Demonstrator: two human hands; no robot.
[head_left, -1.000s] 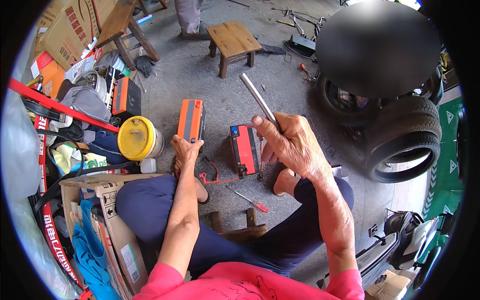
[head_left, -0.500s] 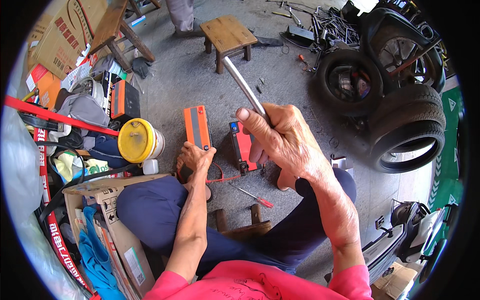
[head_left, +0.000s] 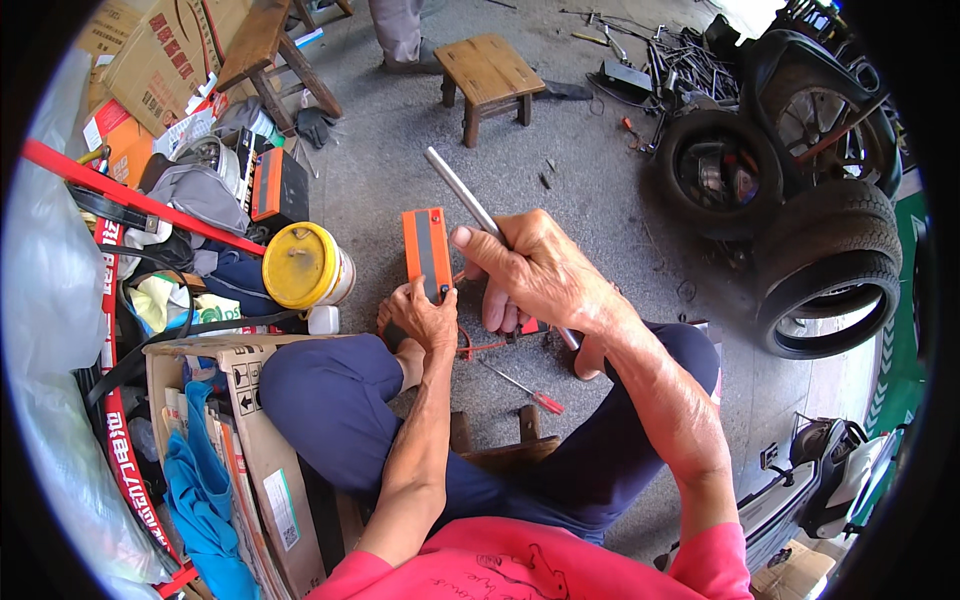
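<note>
Here's your right hand (head_left: 530,265) at the centre of the frame, curled firmly round a silver metal rod (head_left: 464,191), thumb laid along it. The rod slants: its free end points to the upper left, its long axis runs down to the lower right, and the other end pokes out beneath your wrist. Your left hand (head_left: 425,315), just left of centre, is on the near end of an orange-and-grey box (head_left: 427,250), fingers by a dark stud; whether they grip or merely rest, you can't tell from here. That box stretches up and down the frame, its far end leaning slightly left.

Now the writing: red characters on the cardboard sheet (head_left: 155,70) at upper left, white lettering down the red band (head_left: 120,440) at left, a white label with a square code on the cardboard box (head_left: 265,440) at lower left, dark script across your pink shirt (head_left: 510,565).

Around you, your right hand covers most of a red box (head_left: 532,326). A red wire (head_left: 487,347) runs just below, and a red-handled screwdriver (head_left: 547,402) lies near your feet. Left of centre sits a yellow-lidded bucket (head_left: 300,265); a wooden stool (head_left: 488,72) stands at top centre, and tyres (head_left: 825,230) crowd the right.
</note>
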